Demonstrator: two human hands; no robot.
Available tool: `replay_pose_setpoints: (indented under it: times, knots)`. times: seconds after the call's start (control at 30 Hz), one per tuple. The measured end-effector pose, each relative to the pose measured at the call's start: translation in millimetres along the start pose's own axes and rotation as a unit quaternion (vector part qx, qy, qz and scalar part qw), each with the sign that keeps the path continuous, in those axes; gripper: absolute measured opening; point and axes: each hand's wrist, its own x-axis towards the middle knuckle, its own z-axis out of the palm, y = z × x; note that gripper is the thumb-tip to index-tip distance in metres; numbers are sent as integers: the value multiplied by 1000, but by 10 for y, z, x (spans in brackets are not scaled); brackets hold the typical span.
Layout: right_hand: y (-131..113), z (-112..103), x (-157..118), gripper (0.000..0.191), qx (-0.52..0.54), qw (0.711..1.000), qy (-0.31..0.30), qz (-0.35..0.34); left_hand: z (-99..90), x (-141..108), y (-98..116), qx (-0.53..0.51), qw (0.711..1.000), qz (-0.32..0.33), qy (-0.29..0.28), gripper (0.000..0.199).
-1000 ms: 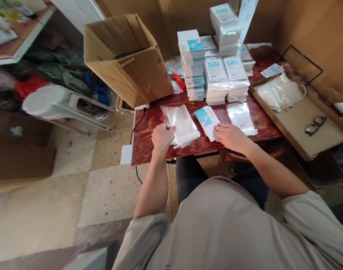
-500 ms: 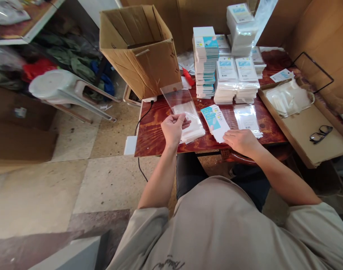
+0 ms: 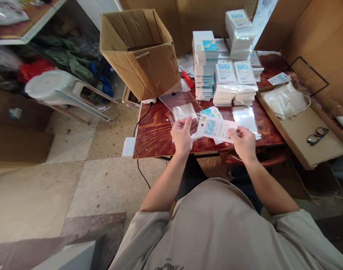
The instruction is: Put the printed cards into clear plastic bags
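My right hand (image 3: pixel 243 141) pinches the right end of a printed blue-and-white card (image 3: pixel 216 128), which is held flat above the table. Close to the card's left end, my left hand (image 3: pixel 183 135) is closed on the edge of a clear plastic bag (image 3: pixel 174 104). Under the hands lie a pile of clear bags (image 3: pixel 185 111) and a few more cards (image 3: pixel 213 112). To the right of these, a packed clear sleeve (image 3: pixel 246 119) rests on the red-brown table (image 3: pixel 149 135).
Tall stacks of cards (image 3: pixel 204 67) and bagged cards (image 3: pixel 226 80) stand at the back. An open carton (image 3: pixel 143 67) is at the left rear. A shallow box (image 3: pixel 314 150) with glasses (image 3: pixel 317 136) lies at the right. A white stool (image 3: pixel 51 88) stands left.
My right hand has lifted a card off the small pile and turned it sideways. My left hand has moved slightly right, and the clear bag has shifted with it.
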Motion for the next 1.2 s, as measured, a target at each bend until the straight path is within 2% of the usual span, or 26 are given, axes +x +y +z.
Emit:
replay_pose_setpoints:
  times: [0.1, 0.23, 0.3, 0.47, 0.5, 0.57, 0.63, 0.67, 0.73, 0.8, 0.87, 1.0, 1.1, 1.2]
  knots:
    - [33, 132, -5, 45, 19, 998, 50, -45, 36, -130, -18, 10, 1000, -17, -20, 42]
    - [77, 284, 0, 45, 38, 993, 73, -83, 72, -295, 38, 3, 998, -17, -57, 48]
    - [94, 327, 38, 47, 61, 993, 60, -83, 88, -379, 98, -2, 996, -21, -84, 50]
    - [36, 421, 102, 54, 134, 985, -105, -24, 68, -528, 161, 16, 983, -92, -157, 53]
    - [12, 447, 93, 52, 132, 984, -113, -23, 50, -532, 147, 20, 980, -99, -169, 51]
    - [-35, 481, 64, 48, 117, 989, -86, -36, 4, -507, 108, 29, 979, -93, -178, 46]
    - [-69, 454, 41, 46, 100, 991, -79, -32, -50, -446, 89, 24, 987, -64, -146, 43]
    - [-81, 413, 34, 46, 91, 990, -109, -16, -77, -410, 95, 15, 992, -46, -119, 43]
    - [-92, 296, 27, 46, 75, 975, -206, 23, -122, -347, 132, -7, 996, -27, -81, 44]
    - [-86, 190, 18, 47, 55, 961, -269, 45, -149, -320, 177, -19, 996, -31, -84, 45]
    - [-59, 148, 0, 47, 40, 967, -248, 44, -159, -334, 193, -16, 994, -35, -101, 46]
    - [35, 237, -33, 50, 25, 989, -143, 20, -165, -427, 111, 14, 991, -34, -128, 47]
    - [71, 286, -43, 51, 29, 988, -152, 16, -174, -486, 48, 47, 986, -34, -155, 44]
    - [34, 204, -32, 53, 42, 983, -176, 21, -163, -508, 57, 92, 974, -55, -198, 48]
